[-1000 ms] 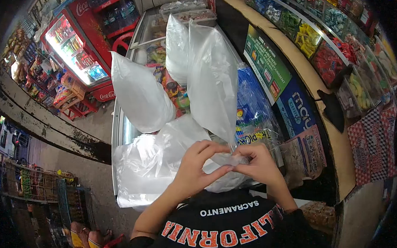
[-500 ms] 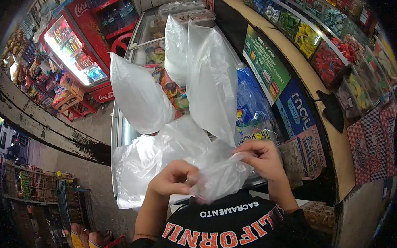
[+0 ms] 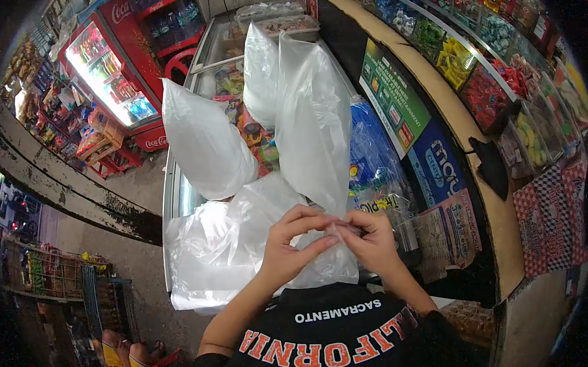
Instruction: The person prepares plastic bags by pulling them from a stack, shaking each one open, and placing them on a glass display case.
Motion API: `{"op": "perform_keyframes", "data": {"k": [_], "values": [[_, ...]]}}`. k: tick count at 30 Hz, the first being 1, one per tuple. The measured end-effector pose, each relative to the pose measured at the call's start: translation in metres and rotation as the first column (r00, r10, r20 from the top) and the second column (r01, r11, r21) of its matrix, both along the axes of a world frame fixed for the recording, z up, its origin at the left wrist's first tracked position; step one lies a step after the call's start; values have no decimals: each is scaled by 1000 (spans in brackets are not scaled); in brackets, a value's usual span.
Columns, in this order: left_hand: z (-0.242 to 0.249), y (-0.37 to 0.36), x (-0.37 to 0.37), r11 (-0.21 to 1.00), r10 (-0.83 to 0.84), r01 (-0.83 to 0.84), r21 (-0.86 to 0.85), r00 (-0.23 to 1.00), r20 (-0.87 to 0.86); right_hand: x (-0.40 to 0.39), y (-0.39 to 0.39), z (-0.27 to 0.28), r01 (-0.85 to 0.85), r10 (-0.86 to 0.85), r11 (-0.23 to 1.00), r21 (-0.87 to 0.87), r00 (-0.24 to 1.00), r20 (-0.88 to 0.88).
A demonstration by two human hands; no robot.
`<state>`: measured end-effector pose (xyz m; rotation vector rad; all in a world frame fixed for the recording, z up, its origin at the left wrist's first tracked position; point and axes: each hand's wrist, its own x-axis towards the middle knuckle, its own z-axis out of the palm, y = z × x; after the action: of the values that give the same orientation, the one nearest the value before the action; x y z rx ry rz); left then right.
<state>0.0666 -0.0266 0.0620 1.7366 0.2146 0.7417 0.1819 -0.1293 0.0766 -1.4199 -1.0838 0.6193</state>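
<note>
My left hand [image 3: 290,244] and my right hand [image 3: 378,247] meet over a clear plastic bag [image 3: 326,270] close to my chest. Thumbs and fingers of both pinch its gathered edge, and the bag's lower part hangs between my wrists. Flat plastic bags [image 3: 205,261] lie spread on the chest freezer's top to the left of my hands. Beyond them stand puffed-up plastic bags: one at the left [image 3: 207,147], a narrow one at the back [image 3: 260,80] and a tall one at the right [image 3: 315,125], whose base reaches almost to my fingertips.
Blue plastic packaging [image 3: 374,147] lies along the freezer's right side, below a counter edge [image 3: 471,119] with a green poster [image 3: 396,99]. Candy bins [image 3: 485,93] line the upper right. A red drinks cooler [image 3: 118,77] stands at the left. Someone's legs [image 3: 126,353] show at lower left.
My hands were apart, stretching the bag's edge; now they are together. The left hand has moved right and up, the right hand slightly left. The standing bags have not moved.
</note>
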Motion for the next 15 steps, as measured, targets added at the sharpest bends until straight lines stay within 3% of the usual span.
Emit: {"op": "perform_keyframes", "data": {"k": [2, 3, 5, 8, 12, 14, 15], "values": [[-5, -2, 0, 1000, 12, -12, -3, 999, 50, 1, 0, -6, 15, -10, 996, -93, 999, 51], [-5, -3, -1, 994, 39, -32, -102, 997, 69, 0, 0, -7, 15, -10, 996, -93, 999, 52], [-7, -1, -1, 978, 66, -48, -201, 994, 87, -4, 1, -9, 15, -16, 1000, 12, 999, 36], [-12, 12, -6, 902, -76, 214, -374, 933, 351, 7, -5, -12, 68, -75, 990, -124, 996, -50], [-1, 9, -9, 904, -90, 157, -397, 979, 182, 11, -4, -6, 25, -27, 992, -125, 999, -16], [-3, 1, -3, 936, -98, 123, -330, 991, 92, 4, 4, -7, -24, 9, 993, 114, 991, 135], [-3, -4, 0, 962, -98, 95, -257, 995, 3, 2, 5, -8, -26, 10, 993, 115, 991, 137]]}}
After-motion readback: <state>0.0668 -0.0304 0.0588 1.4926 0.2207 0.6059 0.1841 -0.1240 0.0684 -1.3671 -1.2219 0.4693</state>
